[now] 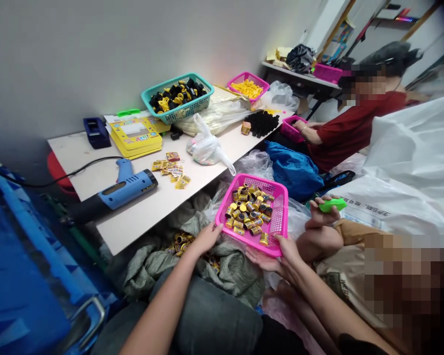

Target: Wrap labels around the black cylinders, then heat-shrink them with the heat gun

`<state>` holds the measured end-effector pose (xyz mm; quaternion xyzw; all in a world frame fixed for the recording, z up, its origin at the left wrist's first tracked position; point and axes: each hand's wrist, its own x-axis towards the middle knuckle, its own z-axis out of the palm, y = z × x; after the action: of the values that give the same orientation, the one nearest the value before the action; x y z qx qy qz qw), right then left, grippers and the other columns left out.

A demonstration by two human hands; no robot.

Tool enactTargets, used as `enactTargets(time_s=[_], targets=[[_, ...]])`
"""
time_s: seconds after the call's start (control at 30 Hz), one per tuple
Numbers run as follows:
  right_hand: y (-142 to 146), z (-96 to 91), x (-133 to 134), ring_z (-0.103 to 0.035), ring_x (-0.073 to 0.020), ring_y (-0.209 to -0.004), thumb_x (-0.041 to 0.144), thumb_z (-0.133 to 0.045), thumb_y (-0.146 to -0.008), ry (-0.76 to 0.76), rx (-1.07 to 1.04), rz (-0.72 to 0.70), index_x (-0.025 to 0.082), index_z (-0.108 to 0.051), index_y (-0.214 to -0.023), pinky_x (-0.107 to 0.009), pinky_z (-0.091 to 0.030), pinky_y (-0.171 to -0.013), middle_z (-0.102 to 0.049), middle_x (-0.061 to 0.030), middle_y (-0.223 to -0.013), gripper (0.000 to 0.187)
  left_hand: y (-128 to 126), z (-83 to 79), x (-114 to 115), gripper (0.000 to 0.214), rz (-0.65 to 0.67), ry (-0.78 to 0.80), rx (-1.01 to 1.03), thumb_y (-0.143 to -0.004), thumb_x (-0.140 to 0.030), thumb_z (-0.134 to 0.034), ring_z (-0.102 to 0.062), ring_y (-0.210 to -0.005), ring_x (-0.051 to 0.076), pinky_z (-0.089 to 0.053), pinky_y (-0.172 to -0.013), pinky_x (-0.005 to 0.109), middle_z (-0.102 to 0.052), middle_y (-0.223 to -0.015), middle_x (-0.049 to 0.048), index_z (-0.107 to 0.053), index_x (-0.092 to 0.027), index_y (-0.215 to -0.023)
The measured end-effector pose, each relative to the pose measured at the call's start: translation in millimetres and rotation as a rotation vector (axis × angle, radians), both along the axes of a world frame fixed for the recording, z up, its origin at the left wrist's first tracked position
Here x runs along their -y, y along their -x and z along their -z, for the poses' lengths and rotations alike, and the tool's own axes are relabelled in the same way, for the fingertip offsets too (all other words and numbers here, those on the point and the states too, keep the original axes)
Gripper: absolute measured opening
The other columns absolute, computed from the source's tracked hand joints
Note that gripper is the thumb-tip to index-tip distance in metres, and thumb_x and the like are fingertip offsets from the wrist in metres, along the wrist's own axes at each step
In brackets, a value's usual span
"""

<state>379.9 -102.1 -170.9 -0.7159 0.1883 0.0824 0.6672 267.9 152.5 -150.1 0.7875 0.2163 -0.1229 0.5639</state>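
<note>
I hold a pink plastic basket [277, 190] with both hands, below the table's front edge. Several small yellow-and-black cylinders [248, 209] lie inside it. My left hand [207, 237] grips the basket's near left corner. My right hand [277, 254] supports its near right edge from underneath, thumb on the rim. Under the basket a grey-green sack [229, 268] lies open, with more of the same yellow cylinders [181, 241] in it.
A white table [148, 204] carries a blue heat gun [124, 190], yellow cards [135, 135], small packets [173, 172], a knotted plastic bag [205, 145] and a teal basket [177, 98]. Another person's hand [323, 212] to my right holds a green object. A person in red sits farther back.
</note>
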Motion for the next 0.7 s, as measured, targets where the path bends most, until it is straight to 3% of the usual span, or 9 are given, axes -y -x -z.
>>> enactTargets(time_s=[0.1,0.2,0.3,0.43,0.57,0.67,0.7], targets=[[14,6.6,-21,-0.062,-0.0154,-0.057,0.017,-0.062,-0.057,-0.082,-0.002,0.03,0.018,-0.057,-0.085,-0.024,-0.055,-0.054,-0.066,0.001,-0.068,0.027,-7,5.8,2,0.057,-0.099,0.162,-0.032,-0.098,-0.045,-0.035,-0.068,-0.09,0.02,-0.054,-0.077,0.031,-0.059,-0.131,0.0175,-0.027,-0.016,-0.146],[35,18.5,-51,-0.067,-0.0171,-0.07,0.024,-0.062,-0.064,-0.193,-0.019,0.027,0.018,-0.057,-0.094,-0.026,-0.057,-0.063,-0.069,-0.0007,-0.081,0.031,-9,6.5,-3,0.058,-0.175,0.305,-0.041,-0.099,-0.052,-0.021,-0.068,-0.089,0.017,-0.055,-0.077,0.03,-0.059,-0.13,0.0158,-0.018,-0.022,-0.149],[49,35.7,-87,-0.067,-0.0148,-0.077,0.031,-0.062,-0.07,-0.281,-0.036,0.056,0.02,-0.053,-0.104,-0.024,-0.057,-0.069,-0.069,0.002,-0.088,0.037,-6,5.7,-9,0.055,-0.254,0.359,-0.066,-0.099,-0.052,-0.013,-0.067,-0.09,0.017,-0.054,-0.079,0.032,-0.06,-0.128,0.0154,-0.026,-0.024,-0.144],[50,50.9,-120,-0.067,-0.0139,-0.075,0.031,-0.061,-0.072,-0.391,-0.136,0.034,0.02,-0.052,-0.102,-0.024,-0.057,-0.067,-0.068,0.0029,-0.083,0.033,0,6.0,-9,0.051,-0.256,0.374,-0.129,-0.097,-0.054,-0.025,-0.066,-0.083,0.019,-0.053,-0.073,0.032,-0.065,-0.116,0.0159,-0.048,-0.019,-0.126],[38,51.5,-120,-0.067,-0.0176,-0.071,0.026,-0.058,-0.073,-0.503,-0.262,-0.107,0.015,-0.059,-0.084,-0.029,-0.058,-0.066,-0.069,-0.0041,-0.078,0.015,3,5.9,-9,0.039,-0.198,0.356,-0.111,-0.09,-0.05,-0.05,-0.064,-0.079,0.017,-0.048,-0.069,0.027,-0.068,-0.105,0.007,-0.057,-0.021,-0.115],[31,51.1,-111,-0.061,-0.0128,-0.057,0.014,-0.057,-0.073,-0.488,-0.317,-0.124,0.014,-0.057,-0.073,-0.026,-0.054,-0.059,-0.063,-0.0005,-0.063,0.001,4,4.8,-12,0.036,-0.18,0.324,-0.069,-0.091,-0.046,-0.048,-0.062,-0.076,0.016,-0.047,-0.066,0.026,-0.067,-0.097,0.0074,-0.06,-0.016,-0.108],[30,51.0,-110,-0.058,-0.0108,-0.054,0.012,-0.057,-0.075,-0.475,-0.32,-0.117,0.013,-0.056,-0.072,-0.024,-0.052,-0.056,-0.061,0.0013,-0.06,0.004,5,4.0,-14,0.036,-0.179,0.309,-0.048,-0.092,-0.044,-0.046,-0.062,-0.077,0.016,-0.047,-0.067,0.026,-0.067,-0.097,0.0082,-0.06,-0.015,-0.109]])
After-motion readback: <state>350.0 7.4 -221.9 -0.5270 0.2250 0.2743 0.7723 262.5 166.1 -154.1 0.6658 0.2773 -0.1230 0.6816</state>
